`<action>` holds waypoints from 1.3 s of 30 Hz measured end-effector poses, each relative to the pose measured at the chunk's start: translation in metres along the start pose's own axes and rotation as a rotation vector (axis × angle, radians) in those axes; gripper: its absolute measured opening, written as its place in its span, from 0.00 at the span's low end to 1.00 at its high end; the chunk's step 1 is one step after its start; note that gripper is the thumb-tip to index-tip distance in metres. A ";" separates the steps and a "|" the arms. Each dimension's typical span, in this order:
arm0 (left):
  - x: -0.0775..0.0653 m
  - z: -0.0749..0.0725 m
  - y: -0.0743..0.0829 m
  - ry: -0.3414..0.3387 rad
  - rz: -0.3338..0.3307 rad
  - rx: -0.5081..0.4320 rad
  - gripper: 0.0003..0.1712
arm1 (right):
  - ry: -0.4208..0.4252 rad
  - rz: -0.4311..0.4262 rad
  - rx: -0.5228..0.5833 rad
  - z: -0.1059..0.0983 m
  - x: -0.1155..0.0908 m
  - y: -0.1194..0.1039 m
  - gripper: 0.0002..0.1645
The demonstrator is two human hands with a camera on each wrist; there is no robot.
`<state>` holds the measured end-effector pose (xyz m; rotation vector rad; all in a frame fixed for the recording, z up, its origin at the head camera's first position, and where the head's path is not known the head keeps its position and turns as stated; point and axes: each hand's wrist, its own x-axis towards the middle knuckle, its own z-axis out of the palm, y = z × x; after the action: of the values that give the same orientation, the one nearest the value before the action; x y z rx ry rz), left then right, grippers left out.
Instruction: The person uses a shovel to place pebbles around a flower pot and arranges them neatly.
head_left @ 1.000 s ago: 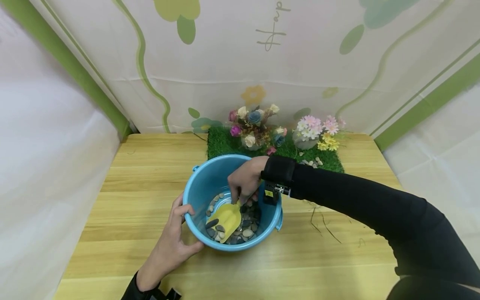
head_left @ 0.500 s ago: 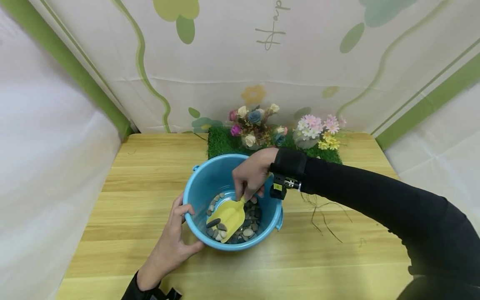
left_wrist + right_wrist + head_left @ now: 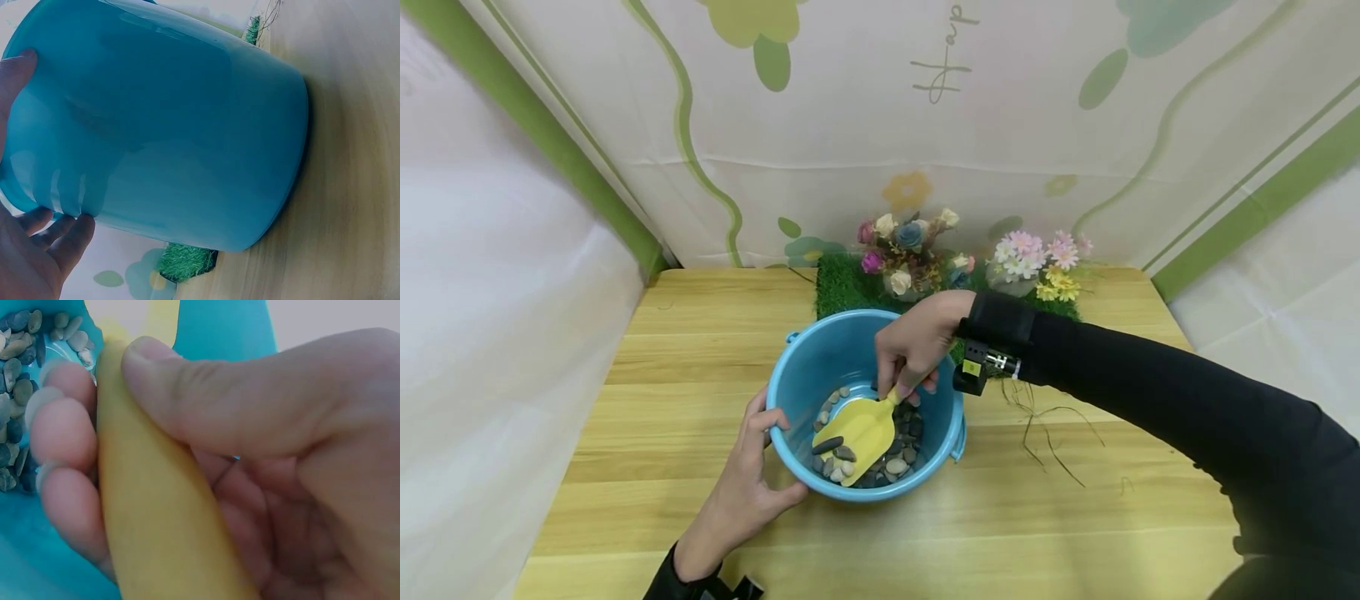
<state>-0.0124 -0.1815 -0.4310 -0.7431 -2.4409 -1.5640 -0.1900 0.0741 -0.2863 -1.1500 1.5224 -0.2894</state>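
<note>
A yellow scoop (image 3: 857, 429) slopes inside a blue bucket (image 3: 865, 494), its blade toward the near left wall. My right hand (image 3: 917, 342) grips its handle (image 3: 156, 506), thumb along one side and fingers curled round the other. On the blade's lower left part lie several pebbles (image 3: 844, 453), one long and dark. More grey and pale pebbles (image 3: 19, 387) cover part of the bucket's floor. My left hand (image 3: 756, 467) holds the bucket at its left side, a finger hooked over the rim and the thumb (image 3: 19, 69) against the outer wall.
Behind the bucket lies a green artificial grass mat (image 3: 842, 287) bearing a pot of mixed roses (image 3: 901, 250) and one of pink, white and yellow flowers (image 3: 1026, 254). Thin dry stems (image 3: 1037, 425) lie on the wooden table (image 3: 700, 333) to the right. A printed curtain (image 3: 820, 125) hangs behind.
My right hand has risen slightly and moved right and away, drawing the scoop a little the same way with pebbles on its blade. The left hand and the bucket stay in place.
</note>
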 end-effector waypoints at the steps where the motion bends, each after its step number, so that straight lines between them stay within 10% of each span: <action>1: 0.000 0.000 0.000 0.000 0.000 0.000 0.40 | 0.003 -0.004 -0.004 0.000 -0.001 0.000 0.19; 16: 0.000 0.001 0.003 0.003 -0.003 -0.004 0.40 | 0.036 -0.072 0.060 0.002 -0.023 0.001 0.20; 39: -0.001 0.001 0.001 0.002 -0.012 -0.013 0.42 | 0.301 -0.033 0.087 0.004 -0.096 0.033 0.21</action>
<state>-0.0108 -0.1808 -0.4315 -0.7305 -2.4406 -1.5848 -0.2155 0.1670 -0.2520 -1.0988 1.7344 -0.5668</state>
